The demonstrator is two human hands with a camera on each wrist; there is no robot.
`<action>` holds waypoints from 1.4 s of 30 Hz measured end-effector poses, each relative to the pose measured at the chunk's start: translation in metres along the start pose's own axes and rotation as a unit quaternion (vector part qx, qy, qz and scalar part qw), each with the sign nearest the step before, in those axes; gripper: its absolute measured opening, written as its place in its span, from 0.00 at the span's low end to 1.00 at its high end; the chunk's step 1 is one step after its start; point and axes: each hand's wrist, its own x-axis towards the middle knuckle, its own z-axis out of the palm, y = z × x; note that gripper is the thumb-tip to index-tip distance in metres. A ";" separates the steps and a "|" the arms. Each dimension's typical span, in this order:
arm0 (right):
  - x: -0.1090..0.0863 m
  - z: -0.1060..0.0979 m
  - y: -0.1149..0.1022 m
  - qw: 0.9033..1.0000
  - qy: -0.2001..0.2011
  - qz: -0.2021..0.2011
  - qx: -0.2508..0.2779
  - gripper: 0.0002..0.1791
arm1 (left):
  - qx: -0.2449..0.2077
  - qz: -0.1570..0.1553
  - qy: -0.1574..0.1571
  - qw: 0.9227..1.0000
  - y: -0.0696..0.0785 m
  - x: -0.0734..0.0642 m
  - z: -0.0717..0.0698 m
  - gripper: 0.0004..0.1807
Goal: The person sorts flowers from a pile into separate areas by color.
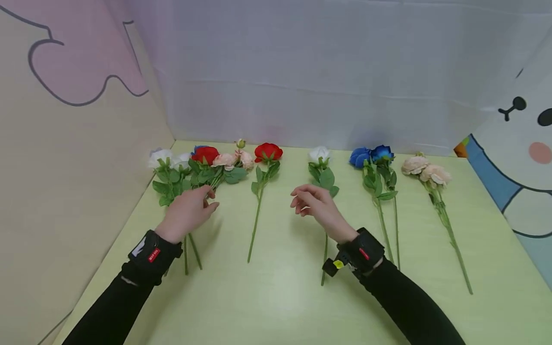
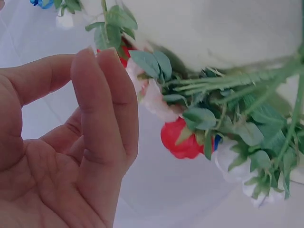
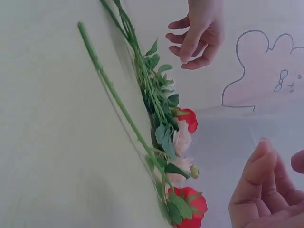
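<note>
My left hand point(image 1: 186, 214) hovers over the left bunch of artificial flowers, fingers loosely bent and nothing in them. That bunch has a red rose point(image 1: 205, 154), pale pink blooms point(image 1: 225, 161) and white roses point(image 1: 160, 157); the hand hides part of the stems. In the left wrist view the fingers point(image 2: 97, 109) bend toward the thumb, apart from the stems point(image 2: 228, 81). My right hand point(image 1: 321, 211) is above the table beside a single white rose point(image 1: 319, 154), relaxed and holding nothing. Between the hands lies a single red rose point(image 1: 268, 152), its stem toward me.
Two blue roses point(image 1: 382, 153) lie right of the white rose, and pale pink flowers point(image 1: 435, 175) farther right. All rest on a pale yellow-green table point(image 1: 276, 302). A whitish sheet point(image 1: 302, 72) hangs behind it, and a wall point(image 1: 77, 182) stands at the left.
</note>
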 end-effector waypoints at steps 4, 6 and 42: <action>0.003 0.011 -0.001 0.997 -0.011 0.032 0.076 0.18 | 0.005 0.002 0.003 1.000 -0.004 -0.007 -0.005 0.12; 0.005 0.017 -0.001 0.993 -0.010 0.051 0.110 0.19 | 0.008 -0.002 0.003 1.000 -0.007 -0.009 -0.005 0.12; 0.014 0.074 0.011 0.952 -0.050 0.151 0.262 0.08 | 0.042 -0.089 -0.003 0.995 -0.066 -0.030 0.016 0.13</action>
